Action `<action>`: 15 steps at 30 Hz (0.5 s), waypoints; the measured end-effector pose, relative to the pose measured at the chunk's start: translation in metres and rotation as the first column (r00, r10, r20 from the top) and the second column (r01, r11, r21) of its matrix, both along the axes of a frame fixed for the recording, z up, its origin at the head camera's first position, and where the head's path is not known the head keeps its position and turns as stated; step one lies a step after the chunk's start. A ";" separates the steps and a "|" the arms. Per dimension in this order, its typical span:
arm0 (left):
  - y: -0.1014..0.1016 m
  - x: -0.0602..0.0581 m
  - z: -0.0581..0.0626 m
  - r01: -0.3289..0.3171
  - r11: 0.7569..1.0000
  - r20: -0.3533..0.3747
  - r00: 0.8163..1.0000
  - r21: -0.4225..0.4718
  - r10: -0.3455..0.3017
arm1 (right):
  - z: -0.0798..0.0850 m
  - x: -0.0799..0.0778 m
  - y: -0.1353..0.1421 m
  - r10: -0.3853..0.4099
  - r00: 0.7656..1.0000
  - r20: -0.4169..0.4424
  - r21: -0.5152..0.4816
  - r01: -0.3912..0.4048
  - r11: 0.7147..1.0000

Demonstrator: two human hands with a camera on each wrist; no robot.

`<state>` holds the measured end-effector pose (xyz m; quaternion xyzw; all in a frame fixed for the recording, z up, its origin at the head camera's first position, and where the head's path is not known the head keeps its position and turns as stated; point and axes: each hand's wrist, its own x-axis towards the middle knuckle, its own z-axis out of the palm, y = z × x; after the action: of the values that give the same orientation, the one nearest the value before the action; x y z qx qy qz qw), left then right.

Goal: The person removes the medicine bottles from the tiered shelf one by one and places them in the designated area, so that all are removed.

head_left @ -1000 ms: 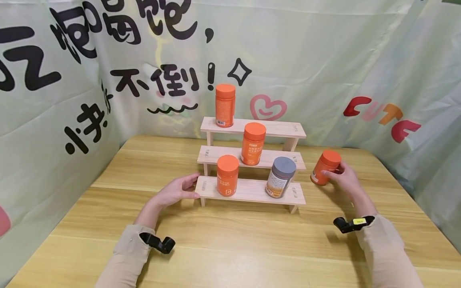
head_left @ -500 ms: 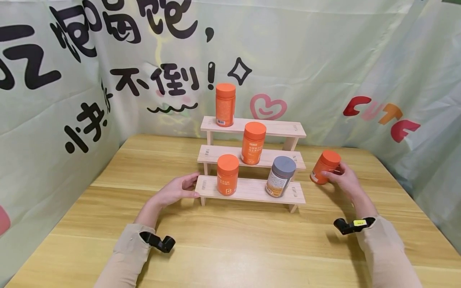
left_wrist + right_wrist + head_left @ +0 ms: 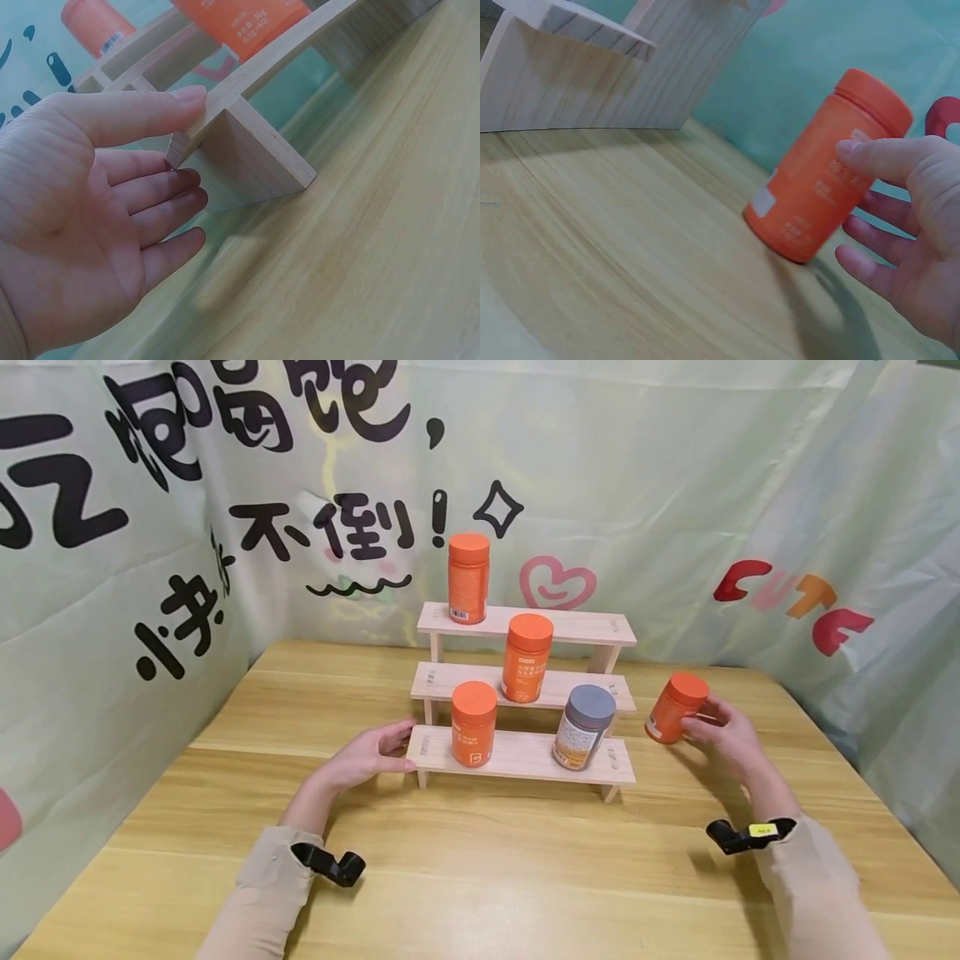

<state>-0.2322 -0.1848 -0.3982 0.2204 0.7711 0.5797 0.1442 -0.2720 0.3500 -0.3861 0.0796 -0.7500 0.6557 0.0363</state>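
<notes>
A three-tier wooden display stand (image 3: pixel 525 757) stands mid-table. My left hand (image 3: pixel 367 756) is at the left end of its lowest shelf; in the left wrist view the thumb (image 3: pixel 142 116) lies along the board's top edge and the index fingertip is right under its corner, pinching it. On the table to the stand's right stands an orange capped bottle (image 3: pixel 817 180). My right hand (image 3: pixel 726 735) is at its right side, thumb (image 3: pixel 877 154) overlapping the bottle's front, the other fingers loosely spread just past its edge, not wrapped round it.
An orange bottle (image 3: pixel 468 581) stands on the top shelf, another orange bottle (image 3: pixel 527 664) on the middle one. The lowest shelf bears an orange bottle (image 3: pixel 472 731) and a grey-capped bottle (image 3: pixel 583 731). A printed cloth (image 3: pixel 637 485) hangs behind the wooden table (image 3: pixel 487 877).
My right hand has shifted slightly right and back from the orange bottle, its grip loosened, while the bottle stays put. My left hand and the stand have not moved.
</notes>
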 end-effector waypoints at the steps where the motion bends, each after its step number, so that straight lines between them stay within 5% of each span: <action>1: 0.000 0.000 0.000 0.003 1.000 0.000 1.000 0.004 -0.003 | 0.002 0.002 0.002 0.003 1.000 -0.004 -0.011 -0.003 1.000; 9: 0.000 -0.002 -0.001 0.015 1.000 -0.001 1.000 0.022 -0.015 | 0.015 0.010 0.017 0.082 0.993 -0.079 -0.142 -0.093 0.985; 15: 0.001 -0.001 -0.001 0.018 1.000 -0.002 1.000 0.019 -0.018 | 0.032 0.019 0.020 0.101 0.991 -0.085 -0.141 -0.112 0.984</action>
<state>-0.2329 -0.1837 -0.3992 0.2292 0.7638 0.5854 0.1464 -0.2532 0.3698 -0.3543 0.1422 -0.6930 0.7059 0.0360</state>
